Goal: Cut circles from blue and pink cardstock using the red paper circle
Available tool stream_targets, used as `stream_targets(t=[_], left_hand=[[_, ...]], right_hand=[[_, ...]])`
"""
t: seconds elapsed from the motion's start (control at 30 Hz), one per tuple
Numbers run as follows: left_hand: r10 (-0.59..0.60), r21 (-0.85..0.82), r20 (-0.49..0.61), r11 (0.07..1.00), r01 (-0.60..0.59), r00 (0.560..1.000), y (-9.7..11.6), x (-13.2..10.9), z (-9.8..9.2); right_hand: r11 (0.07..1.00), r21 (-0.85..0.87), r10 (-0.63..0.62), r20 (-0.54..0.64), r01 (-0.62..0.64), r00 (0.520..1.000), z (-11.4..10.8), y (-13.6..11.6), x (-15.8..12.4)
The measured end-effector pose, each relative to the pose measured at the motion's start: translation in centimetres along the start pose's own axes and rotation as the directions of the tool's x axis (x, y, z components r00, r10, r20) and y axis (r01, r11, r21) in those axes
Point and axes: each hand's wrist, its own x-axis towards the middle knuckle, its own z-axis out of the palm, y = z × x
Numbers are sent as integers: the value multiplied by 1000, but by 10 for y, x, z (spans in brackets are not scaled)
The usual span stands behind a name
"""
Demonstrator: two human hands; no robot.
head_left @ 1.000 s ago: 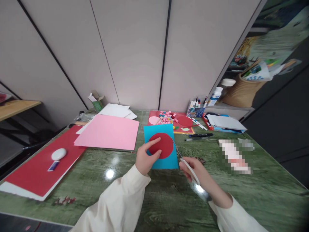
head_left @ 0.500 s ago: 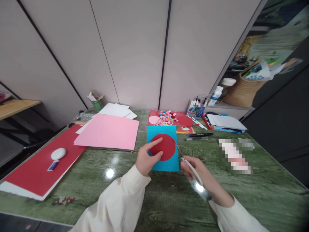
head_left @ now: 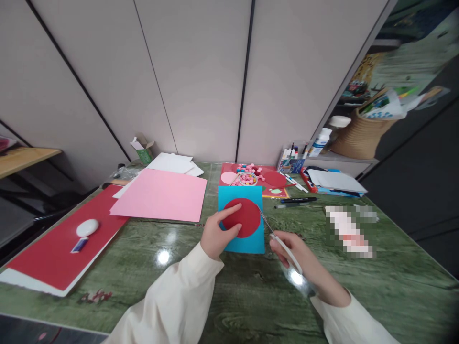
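Observation:
A blue card (head_left: 242,196) lies on the green table with a red paper circle (head_left: 245,217) on it. My left hand (head_left: 217,234) presses on the circle's left edge, thumb and fingers pinched at the card. My right hand (head_left: 292,251) is closed on white-handled scissors (head_left: 278,238), whose blades point up-left toward the card's right edge.
A pink sheet (head_left: 161,195) and a red sheet (head_left: 60,239) holding a white oval object (head_left: 87,227) lie to the left. Behind the card are a red board with pompoms (head_left: 247,177), pens (head_left: 294,200), a marker box (head_left: 291,161) and a woven basket (head_left: 358,136).
The blue card with the red circle shifted slightly right and squared up. My right hand with the scissors drew back a little to the right.

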Motion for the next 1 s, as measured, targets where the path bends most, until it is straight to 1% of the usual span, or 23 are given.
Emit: stream_targets(t=[0.3, 0.5, 0.73, 1.0], left_hand=[[-28, 23, 0, 999, 28, 1000, 6, 1, -3], [-21, 13, 15, 1000, 21, 1000, 6, 1, -4], [2, 33, 48, 999, -3, 999, 4, 2, -6], [0, 51, 96, 999, -5, 995, 2, 4, -9]], right_hand=[[1000, -22, 18, 13, -18, 1000, -3, -3, -2], [999, -22, 32, 9, -32, 999, -6, -3, -2], [996, -84, 39, 15, -37, 999, -10, -9, -5], [989, -143, 33, 34, -28, 999, -18, -2, -5]])
